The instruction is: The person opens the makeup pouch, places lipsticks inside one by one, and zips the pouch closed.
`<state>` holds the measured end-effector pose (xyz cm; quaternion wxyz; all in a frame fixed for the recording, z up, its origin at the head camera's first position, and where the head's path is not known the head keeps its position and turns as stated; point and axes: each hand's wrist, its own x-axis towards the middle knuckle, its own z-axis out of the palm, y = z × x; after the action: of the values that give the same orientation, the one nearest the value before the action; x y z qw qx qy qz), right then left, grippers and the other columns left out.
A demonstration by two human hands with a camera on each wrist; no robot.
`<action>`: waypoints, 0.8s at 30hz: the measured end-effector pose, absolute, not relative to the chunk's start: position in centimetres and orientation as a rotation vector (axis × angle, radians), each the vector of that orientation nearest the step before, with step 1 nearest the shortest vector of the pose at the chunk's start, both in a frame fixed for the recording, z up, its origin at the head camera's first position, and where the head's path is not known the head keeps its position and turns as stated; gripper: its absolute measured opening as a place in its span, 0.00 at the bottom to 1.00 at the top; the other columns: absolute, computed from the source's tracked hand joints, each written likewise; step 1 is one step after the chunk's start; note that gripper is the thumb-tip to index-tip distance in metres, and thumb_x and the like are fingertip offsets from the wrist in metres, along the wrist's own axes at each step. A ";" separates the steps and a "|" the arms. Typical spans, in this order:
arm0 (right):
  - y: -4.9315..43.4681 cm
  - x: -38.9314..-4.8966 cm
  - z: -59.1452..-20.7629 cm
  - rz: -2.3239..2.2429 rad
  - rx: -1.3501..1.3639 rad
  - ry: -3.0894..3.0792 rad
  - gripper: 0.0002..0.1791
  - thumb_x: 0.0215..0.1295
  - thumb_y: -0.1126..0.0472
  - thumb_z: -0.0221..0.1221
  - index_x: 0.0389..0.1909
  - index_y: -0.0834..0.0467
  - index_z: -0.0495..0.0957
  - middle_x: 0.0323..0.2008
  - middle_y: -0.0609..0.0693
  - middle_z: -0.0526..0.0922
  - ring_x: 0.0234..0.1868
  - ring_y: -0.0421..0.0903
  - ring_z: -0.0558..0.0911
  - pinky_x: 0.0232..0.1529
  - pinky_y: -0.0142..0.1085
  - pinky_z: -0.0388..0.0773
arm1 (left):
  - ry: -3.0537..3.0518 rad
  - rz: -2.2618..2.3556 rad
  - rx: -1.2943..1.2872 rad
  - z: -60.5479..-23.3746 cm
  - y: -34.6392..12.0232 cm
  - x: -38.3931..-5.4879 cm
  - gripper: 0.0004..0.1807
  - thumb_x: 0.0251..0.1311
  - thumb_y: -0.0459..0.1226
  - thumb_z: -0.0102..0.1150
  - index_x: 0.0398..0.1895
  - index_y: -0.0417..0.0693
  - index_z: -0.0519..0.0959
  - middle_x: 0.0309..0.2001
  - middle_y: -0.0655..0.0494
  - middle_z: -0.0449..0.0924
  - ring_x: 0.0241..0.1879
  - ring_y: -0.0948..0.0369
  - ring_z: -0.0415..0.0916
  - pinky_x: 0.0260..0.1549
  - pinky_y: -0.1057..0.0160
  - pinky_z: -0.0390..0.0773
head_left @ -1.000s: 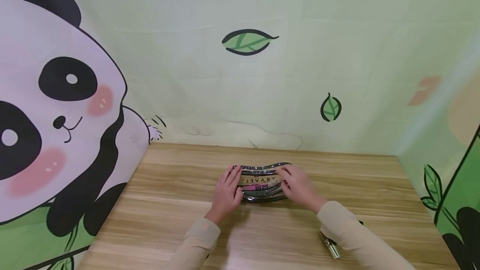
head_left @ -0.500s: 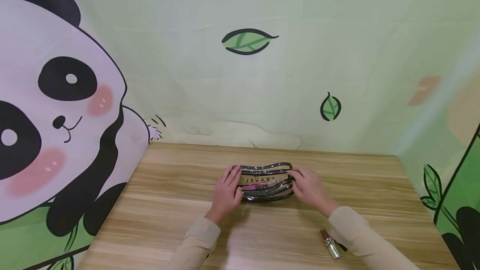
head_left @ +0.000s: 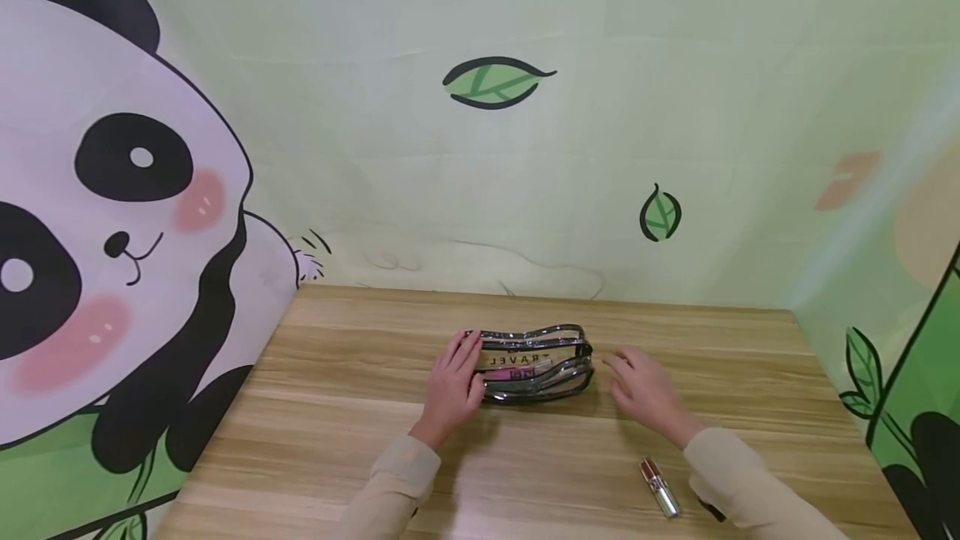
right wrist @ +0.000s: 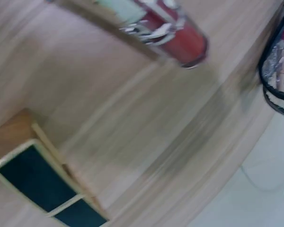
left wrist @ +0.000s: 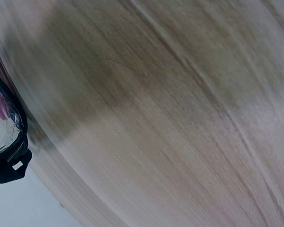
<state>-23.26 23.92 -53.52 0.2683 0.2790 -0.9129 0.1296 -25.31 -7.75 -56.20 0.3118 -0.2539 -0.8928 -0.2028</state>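
Observation:
A clear zip pouch (head_left: 528, 359) with black trim and mirrored "TRAVEL" lettering lies on the wooden table; something pink shows inside. My left hand (head_left: 453, 382) holds its left end, fingers over the top and thumb at the near side. Just off the right end of the pouch is my right hand (head_left: 645, 386), fingers loosely bent and holding nothing. A lip gloss tube (head_left: 659, 487), silver and reddish, lies nearer to me, below the right hand. In the right wrist view the tube (right wrist: 180, 38) appears large, with the pouch edge (right wrist: 265, 71) at the right.
A dark item (head_left: 711, 511) pokes out from under the right sleeve. The right wrist view shows a black-faced box (right wrist: 42, 177) with gold-coloured edges at lower left. Behind the wooden table (head_left: 337, 407) hangs a printed panda cloth (head_left: 375, 148).
My right hand has let go of the pouch's upper right part and moved right, away from it. The pouch's right end and the whole lip gloss tube now show. The left hand has stayed put.

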 end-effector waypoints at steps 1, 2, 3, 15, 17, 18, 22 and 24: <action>24.2 -23.2 -53.7 0.341 0.745 -2.476 0.18 0.41 0.65 0.60 0.39 0.63 0.77 0.34 0.57 0.77 0.36 0.51 0.76 0.38 0.43 0.75 | -2.354 -0.534 -0.671 -56.2 -7.8 -25.3 0.29 0.44 0.36 0.49 0.57 0.42 0.69 0.60 0.53 0.67 0.62 0.52 0.59 0.52 0.50 0.66; 24.4 -23.1 -53.8 0.338 0.740 -2.489 0.18 0.42 0.65 0.60 0.39 0.63 0.77 0.34 0.56 0.78 0.36 0.50 0.76 0.38 0.42 0.75 | -2.354 -0.530 -0.672 -56.2 -7.8 -25.3 0.29 0.45 0.36 0.49 0.57 0.42 0.69 0.60 0.53 0.67 0.62 0.52 0.59 0.53 0.51 0.66; 24.6 -23.0 -53.9 0.330 0.733 -2.502 0.18 0.42 0.64 0.60 0.39 0.63 0.77 0.34 0.56 0.78 0.36 0.50 0.76 0.37 0.42 0.76 | -2.355 -0.529 -0.672 -56.2 -7.8 -25.3 0.29 0.45 0.36 0.48 0.57 0.42 0.69 0.60 0.53 0.67 0.61 0.51 0.60 0.53 0.51 0.66; 26.2 -21.4 -54.4 0.316 0.679 -2.635 0.18 0.43 0.65 0.61 0.39 0.63 0.76 0.33 0.56 0.77 0.33 0.51 0.76 0.36 0.44 0.75 | -2.385 -0.525 -0.670 -56.2 -7.7 -25.2 0.29 0.47 0.37 0.48 0.58 0.43 0.68 0.62 0.55 0.65 0.63 0.54 0.57 0.55 0.52 0.65; 26.4 -21.0 -54.6 0.317 0.669 -2.680 0.18 0.45 0.64 0.60 0.40 0.63 0.76 0.34 0.56 0.77 0.35 0.51 0.76 0.37 0.44 0.75 | -2.381 -0.526 -0.671 -56.2 -7.8 -25.2 0.29 0.47 0.37 0.47 0.58 0.43 0.68 0.62 0.55 0.65 0.63 0.54 0.57 0.55 0.52 0.65; 26.5 -20.8 -54.7 0.306 0.664 -2.702 0.18 0.45 0.63 0.60 0.41 0.62 0.76 0.34 0.56 0.78 0.35 0.50 0.76 0.38 0.43 0.75 | -2.380 -0.527 -0.672 -56.2 -7.8 -25.2 0.29 0.47 0.37 0.47 0.58 0.43 0.68 0.62 0.55 0.65 0.63 0.53 0.58 0.54 0.52 0.65; 26.7 -19.9 -55.2 0.278 0.657 -2.752 0.19 0.46 0.62 0.61 0.42 0.62 0.76 0.34 0.54 0.78 0.34 0.48 0.76 0.36 0.41 0.75 | -2.381 -0.531 -0.670 -56.2 -7.8 -25.2 0.29 0.46 0.37 0.48 0.58 0.42 0.68 0.62 0.55 0.65 0.62 0.52 0.59 0.54 0.51 0.65; 26.7 -19.5 -55.4 0.273 0.661 -2.759 0.19 0.46 0.61 0.61 0.42 0.62 0.76 0.34 0.54 0.78 0.34 0.48 0.76 0.34 0.40 0.75 | -2.375 -0.532 -0.672 -56.3 -7.8 -25.3 0.29 0.46 0.36 0.49 0.58 0.42 0.68 0.62 0.55 0.65 0.62 0.52 0.58 0.54 0.51 0.65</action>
<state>-19.53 26.73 -55.40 0.1452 0.2294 -0.9578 0.0947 -25.25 -7.78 -56.29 0.3035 -0.2535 -0.8963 -0.2007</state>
